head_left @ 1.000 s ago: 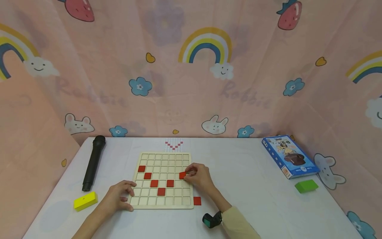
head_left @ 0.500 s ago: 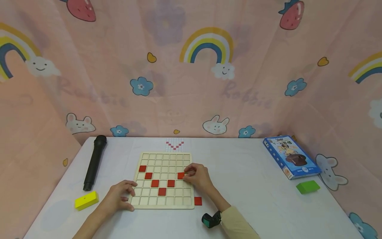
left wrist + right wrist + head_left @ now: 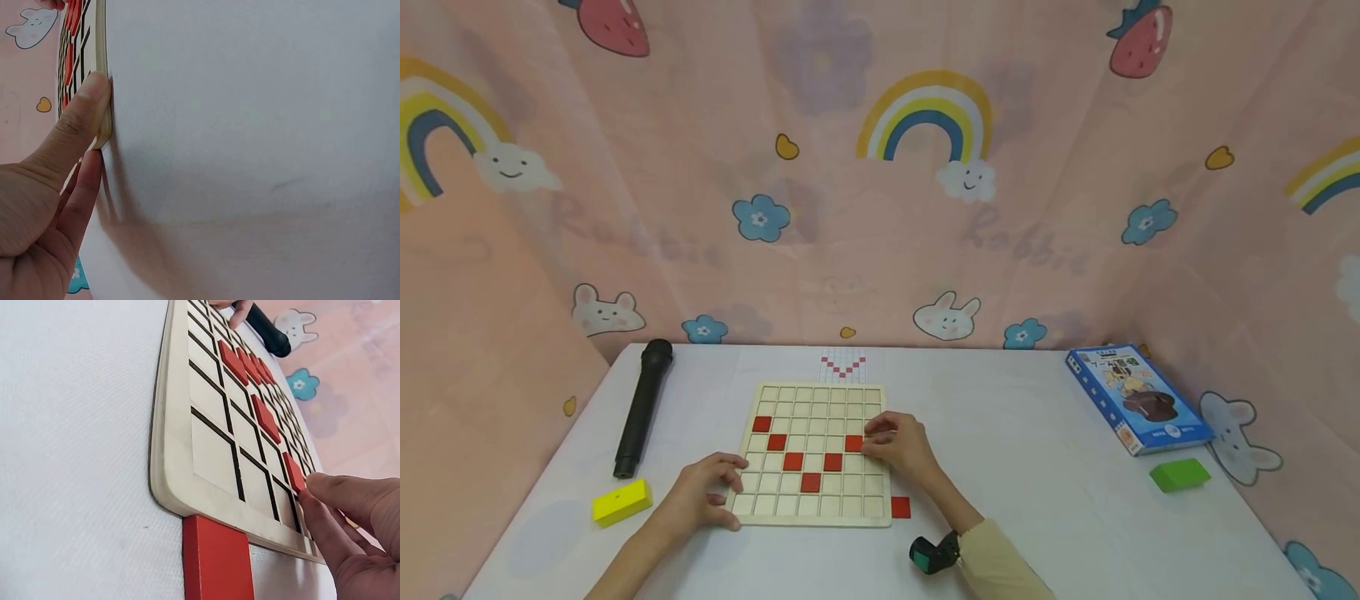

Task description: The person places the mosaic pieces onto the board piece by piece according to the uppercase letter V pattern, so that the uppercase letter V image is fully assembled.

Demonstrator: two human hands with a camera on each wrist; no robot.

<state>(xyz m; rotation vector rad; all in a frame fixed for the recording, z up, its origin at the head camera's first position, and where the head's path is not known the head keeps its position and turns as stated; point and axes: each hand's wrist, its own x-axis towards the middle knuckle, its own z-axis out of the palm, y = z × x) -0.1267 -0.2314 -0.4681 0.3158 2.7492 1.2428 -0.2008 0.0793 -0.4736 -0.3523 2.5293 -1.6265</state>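
Note:
A pale wooden grid board [image 3: 820, 518] lies flat on the white table, with several red square tiles in its cells forming a V. My left hand [image 3: 703, 492] holds the board's left edge, thumb by the near corner and curved fingers farther up. In the left wrist view its thumb [image 3: 81, 106] presses the board's rim. At the right side, my right hand [image 3: 901, 446] pinches the edge of a red tile [image 3: 853, 443] sitting in a cell. The right wrist view shows that thumb and forefinger right at the tile [image 3: 294, 472].
A loose red tile [image 3: 900, 507] lies against the board's near right corner. Behind the board is a pattern card [image 3: 842, 365] with a red V. A black microphone [image 3: 643, 408] and yellow block [image 3: 622, 502] are left; a blue box [image 3: 1138, 400] and green block [image 3: 1180, 475] are right.
The tile at my right fingertips has shifted slightly left and now sits squarely in its cell. My left hand has stayed on the board, and the head view has drifted slightly.

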